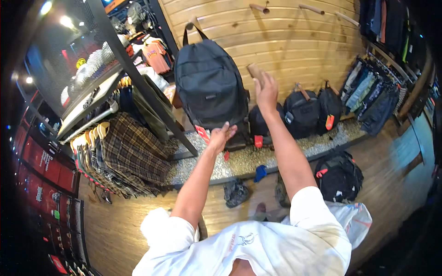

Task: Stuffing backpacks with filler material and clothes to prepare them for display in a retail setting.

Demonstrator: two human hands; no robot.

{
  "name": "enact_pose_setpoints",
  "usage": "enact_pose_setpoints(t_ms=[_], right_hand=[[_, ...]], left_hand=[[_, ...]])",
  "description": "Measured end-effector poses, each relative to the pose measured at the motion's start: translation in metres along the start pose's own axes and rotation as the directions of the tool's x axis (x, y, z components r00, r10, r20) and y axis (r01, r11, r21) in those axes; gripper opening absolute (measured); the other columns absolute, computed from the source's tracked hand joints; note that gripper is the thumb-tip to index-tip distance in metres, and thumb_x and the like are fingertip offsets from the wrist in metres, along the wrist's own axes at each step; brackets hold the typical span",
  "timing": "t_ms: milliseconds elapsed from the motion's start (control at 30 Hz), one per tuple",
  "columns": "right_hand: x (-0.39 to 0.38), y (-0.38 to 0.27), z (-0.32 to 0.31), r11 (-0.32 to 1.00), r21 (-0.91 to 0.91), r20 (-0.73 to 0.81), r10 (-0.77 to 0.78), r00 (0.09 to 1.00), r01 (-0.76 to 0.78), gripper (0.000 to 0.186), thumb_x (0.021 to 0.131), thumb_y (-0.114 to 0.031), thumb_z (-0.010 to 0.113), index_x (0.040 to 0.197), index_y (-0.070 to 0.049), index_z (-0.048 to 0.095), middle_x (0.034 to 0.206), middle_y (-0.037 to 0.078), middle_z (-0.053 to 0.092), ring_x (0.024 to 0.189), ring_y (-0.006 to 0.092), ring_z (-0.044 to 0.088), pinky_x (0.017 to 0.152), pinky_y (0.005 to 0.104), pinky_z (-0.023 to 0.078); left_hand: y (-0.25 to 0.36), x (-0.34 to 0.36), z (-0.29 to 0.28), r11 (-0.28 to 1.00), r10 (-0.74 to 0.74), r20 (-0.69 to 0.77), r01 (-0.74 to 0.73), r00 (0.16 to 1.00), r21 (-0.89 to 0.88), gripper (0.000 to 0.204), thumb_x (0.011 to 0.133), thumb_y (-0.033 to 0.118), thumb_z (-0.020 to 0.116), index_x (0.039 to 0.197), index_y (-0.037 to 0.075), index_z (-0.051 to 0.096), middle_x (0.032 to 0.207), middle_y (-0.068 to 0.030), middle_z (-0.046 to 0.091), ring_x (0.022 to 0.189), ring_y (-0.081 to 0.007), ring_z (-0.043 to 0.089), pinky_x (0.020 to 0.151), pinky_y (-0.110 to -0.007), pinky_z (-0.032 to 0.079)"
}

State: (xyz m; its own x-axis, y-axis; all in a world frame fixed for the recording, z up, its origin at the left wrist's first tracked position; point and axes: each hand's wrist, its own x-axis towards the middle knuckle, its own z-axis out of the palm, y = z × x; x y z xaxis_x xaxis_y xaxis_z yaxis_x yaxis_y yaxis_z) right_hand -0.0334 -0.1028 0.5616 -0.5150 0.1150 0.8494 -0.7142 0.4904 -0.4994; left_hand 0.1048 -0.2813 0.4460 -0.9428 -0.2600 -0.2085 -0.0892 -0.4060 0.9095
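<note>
A dark grey backpack (207, 80) hangs by its top loop from a wooden peg (193, 22). My left hand (221, 135) is at its lower edge beside a red tag (201, 132), thumb and fingers apart. My right hand (266, 92) is raised at the right of the pack, fingers slightly bent beside a short wooden piece (252, 69) on the wall; whether it touches that piece I cannot tell. Black backpacks (301, 117) lean against the wall below.
Clothes racks stand at left (124, 147) and right (370, 96). A stone-chip ledge (189, 170) runs below the plank wall (304, 50). On the floor lie a black backpack (338, 175), dark crumpled material (235, 193) and a white plastic bag (357, 216).
</note>
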Motion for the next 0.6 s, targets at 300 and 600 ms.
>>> enact_pose_setpoints(t_ms=[300,600], right_hand=[[-0.201,0.034,-0.154,0.732,0.081,0.223,0.648,0.729,-0.676,0.058,0.085,-0.021,0.077,0.136,-0.004,0.056,0.101,0.012,0.070,0.084,0.0214,0.070,0.075,0.0351,0.055],[-0.404,0.061,-0.312,0.470,-0.242,0.242,0.876,0.417,-0.849,0.052,0.080,-0.021,0.077,0.123,-0.003,0.054,0.102,0.014,0.068,0.093,0.0234,0.067,0.080,0.0370,0.054]], left_hand=[[-0.060,-0.047,-0.002,0.982,-0.049,0.185,0.014,0.982,0.188,0.046,0.104,0.029,0.057,0.139,-0.001,0.054,0.121,-0.0141,0.069,0.106,-0.0199,0.068,0.092,-0.031,0.054],[-0.245,-0.104,-0.011,0.843,-0.385,0.262,0.222,0.885,0.490,0.035,0.105,0.028,0.056,0.122,0.000,0.066,0.103,-0.0055,0.070,0.092,-0.0127,0.066,0.080,-0.028,0.054]])
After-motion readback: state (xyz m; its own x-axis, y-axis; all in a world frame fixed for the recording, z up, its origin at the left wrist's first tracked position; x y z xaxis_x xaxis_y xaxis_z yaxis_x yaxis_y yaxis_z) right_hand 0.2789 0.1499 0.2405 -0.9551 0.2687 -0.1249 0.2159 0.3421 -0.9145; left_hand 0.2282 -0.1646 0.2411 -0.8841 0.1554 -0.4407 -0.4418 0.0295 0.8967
